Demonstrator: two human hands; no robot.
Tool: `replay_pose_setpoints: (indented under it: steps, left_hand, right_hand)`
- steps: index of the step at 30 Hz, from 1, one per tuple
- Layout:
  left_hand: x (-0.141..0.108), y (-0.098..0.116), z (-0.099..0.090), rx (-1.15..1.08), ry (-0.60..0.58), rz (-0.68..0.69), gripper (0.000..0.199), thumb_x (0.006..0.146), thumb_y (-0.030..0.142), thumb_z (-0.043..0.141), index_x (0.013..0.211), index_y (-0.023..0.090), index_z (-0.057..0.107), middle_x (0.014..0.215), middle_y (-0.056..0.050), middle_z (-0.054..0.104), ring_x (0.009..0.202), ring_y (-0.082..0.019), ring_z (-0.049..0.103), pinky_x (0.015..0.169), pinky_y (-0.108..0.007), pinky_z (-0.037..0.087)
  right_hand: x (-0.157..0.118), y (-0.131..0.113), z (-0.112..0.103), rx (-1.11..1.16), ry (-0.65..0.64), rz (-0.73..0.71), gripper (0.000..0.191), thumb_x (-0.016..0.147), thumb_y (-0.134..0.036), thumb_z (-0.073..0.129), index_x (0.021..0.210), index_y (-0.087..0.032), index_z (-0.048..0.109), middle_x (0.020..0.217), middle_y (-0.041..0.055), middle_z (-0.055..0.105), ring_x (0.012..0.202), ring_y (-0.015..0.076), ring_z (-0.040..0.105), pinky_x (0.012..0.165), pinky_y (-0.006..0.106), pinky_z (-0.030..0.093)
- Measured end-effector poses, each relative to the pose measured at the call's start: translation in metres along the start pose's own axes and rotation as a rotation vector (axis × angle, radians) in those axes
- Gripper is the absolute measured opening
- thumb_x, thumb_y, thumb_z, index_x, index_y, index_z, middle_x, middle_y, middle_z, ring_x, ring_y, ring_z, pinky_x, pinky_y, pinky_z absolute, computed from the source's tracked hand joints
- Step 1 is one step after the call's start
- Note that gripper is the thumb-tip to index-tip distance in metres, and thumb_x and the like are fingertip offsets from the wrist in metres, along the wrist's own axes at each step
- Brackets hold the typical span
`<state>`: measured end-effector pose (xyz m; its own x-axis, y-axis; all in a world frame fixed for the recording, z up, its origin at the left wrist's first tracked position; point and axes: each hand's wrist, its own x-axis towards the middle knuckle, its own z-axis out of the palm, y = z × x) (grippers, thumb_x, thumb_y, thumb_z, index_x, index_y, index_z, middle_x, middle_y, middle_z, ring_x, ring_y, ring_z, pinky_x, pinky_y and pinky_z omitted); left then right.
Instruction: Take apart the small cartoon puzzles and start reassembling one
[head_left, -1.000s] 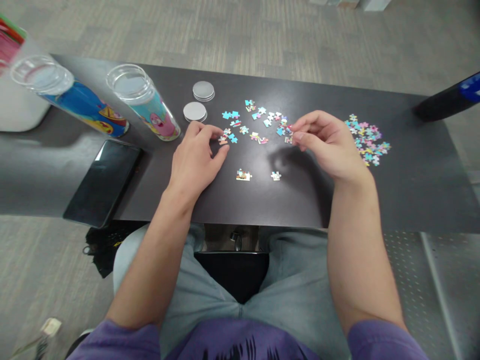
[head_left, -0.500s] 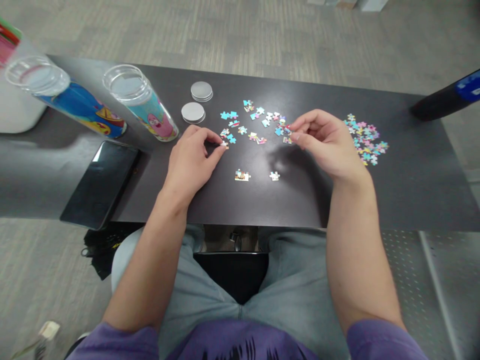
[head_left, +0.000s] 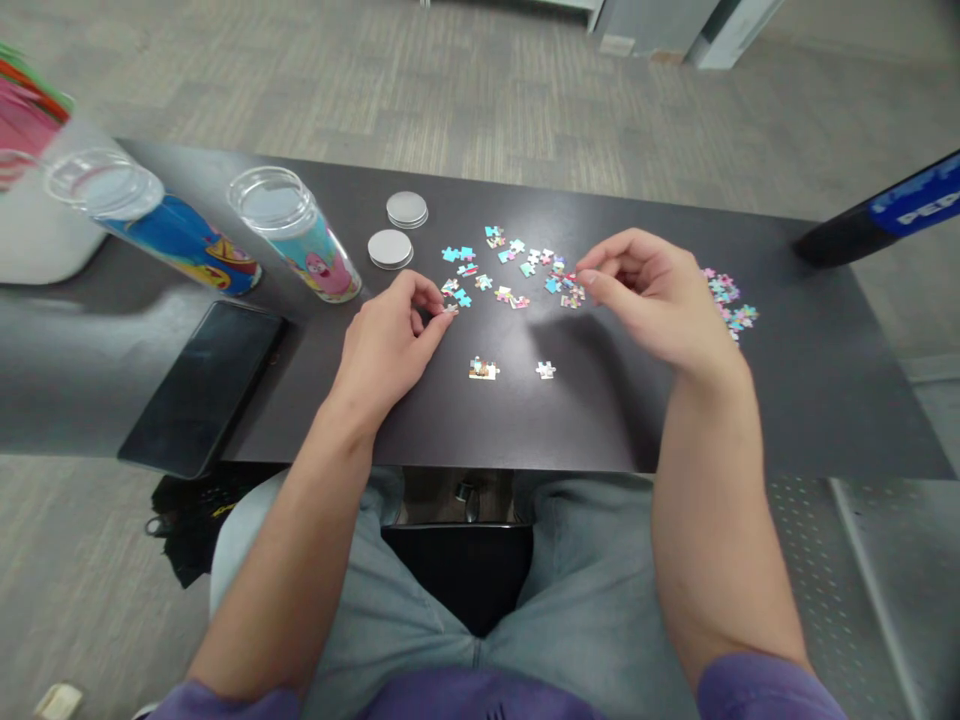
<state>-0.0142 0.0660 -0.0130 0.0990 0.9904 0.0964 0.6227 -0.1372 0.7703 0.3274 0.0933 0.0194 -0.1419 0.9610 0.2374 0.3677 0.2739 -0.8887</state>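
On the dark table, my left hand [head_left: 391,338] rests with thumb and index finger closed around a small puzzle piece [head_left: 451,309] at the left edge of the scattered pieces. My right hand [head_left: 646,292] hovers at the right side of that scatter, pinching what looks like a small red-and-blue puzzle piece [head_left: 571,277]; the fingertips partly hide it. Between the hands lie several loose puzzle pieces [head_left: 512,297], mostly light blue and white. Closer to me are a joined bit of puzzle [head_left: 484,369] and a single pale piece [head_left: 546,370].
A heap of puzzle pieces [head_left: 739,318] sits partly behind my right hand. To the left stand a pink-character tube [head_left: 326,270], a blue tube [head_left: 187,240], round lids [head_left: 390,248] and a phone [head_left: 202,388]. A dark cylinder [head_left: 862,230] stands far right.
The view has tilted up slightly, so the table appears lower. Both hands keep nearly the same pose and place among the pieces. The loose pieces show no clear movement.
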Motion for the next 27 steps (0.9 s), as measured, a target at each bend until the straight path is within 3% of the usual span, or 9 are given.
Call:
replay_pose_setpoints:
  steps: [2,7,11,15,17,21,27]
  left_hand:
    - [0.000,-0.001,0.002,-0.017,0.000,0.012,0.013,0.109,0.031,0.085,0.118,0.030,0.076,0.111,0.000,0.089,0.079,-0.021,0.065,0.082,-0.039,0.051]
    - [0.001,-0.004,0.006,-0.054,-0.015,0.059,0.014,0.110,0.031,0.080,0.123,0.030,0.083,0.115,-0.003,0.090,0.081,-0.023,0.067,0.083,-0.042,0.053]
    - [0.000,-0.005,0.009,-0.060,-0.004,0.100,0.012,0.112,0.030,0.077,0.121,0.031,0.085,0.115,-0.004,0.091,0.083,-0.025,0.071,0.086,-0.044,0.055]
    - [-0.001,-0.001,0.008,-0.069,0.000,0.083,0.013,0.115,0.026,0.075,0.123,0.029,0.086,0.117,-0.005,0.090,0.084,-0.025,0.072,0.087,-0.045,0.056]
    - [-0.001,0.002,0.006,-0.076,-0.014,0.061,0.013,0.117,0.026,0.075,0.123,0.030,0.086,0.118,-0.006,0.090,0.085,-0.027,0.075,0.088,-0.048,0.057]
    - [-0.001,0.007,0.003,-0.062,-0.038,0.021,0.011,0.118,0.027,0.076,0.120,0.033,0.084,0.121,-0.006,0.090,0.090,-0.031,0.079,0.090,-0.052,0.059]
    - [-0.002,0.009,0.005,-0.031,-0.047,-0.018,0.014,0.117,0.026,0.076,0.121,0.034,0.087,0.124,-0.005,0.090,0.088,-0.030,0.078,0.090,-0.052,0.058]
  right_hand:
    - [0.001,-0.006,-0.005,-0.083,0.011,-0.014,0.024,0.101,-0.045,0.110,0.104,-0.033,0.090,0.085,0.0014,0.074,0.073,0.0237,0.062,0.068,0.042,0.053]
    - [0.013,-0.007,-0.004,-0.194,0.004,-0.028,0.012,0.103,-0.034,0.101,0.105,-0.032,0.089,0.091,0.0028,0.081,0.079,0.0246,0.067,0.077,0.043,0.055]
    - [0.053,0.006,0.020,-0.281,-0.058,0.001,0.013,0.101,-0.024,0.095,0.104,-0.031,0.085,0.091,0.0016,0.078,0.077,0.0237,0.064,0.084,0.046,0.059]
    - [0.101,0.021,0.052,-0.385,-0.055,-0.004,0.020,0.104,-0.012,0.092,0.111,-0.029,0.085,0.111,0.0046,0.077,0.086,0.0235,0.065,0.107,0.051,0.063]
    - [0.112,0.026,0.062,-0.439,-0.066,-0.008,0.020,0.105,-0.011,0.093,0.115,-0.028,0.087,0.120,0.0067,0.076,0.088,0.0233,0.066,0.111,0.053,0.063]
    - [0.107,0.033,0.066,-0.533,-0.106,-0.044,0.014,0.109,-0.018,0.092,0.120,-0.027,0.094,0.127,0.0091,0.077,0.088,0.0239,0.068,0.109,0.053,0.064]
    - [0.097,0.037,0.055,-0.580,-0.200,-0.098,0.021,0.109,-0.020,0.084,0.122,-0.029,0.098,0.124,0.0110,0.078,0.097,0.0291,0.072,0.113,0.057,0.064]
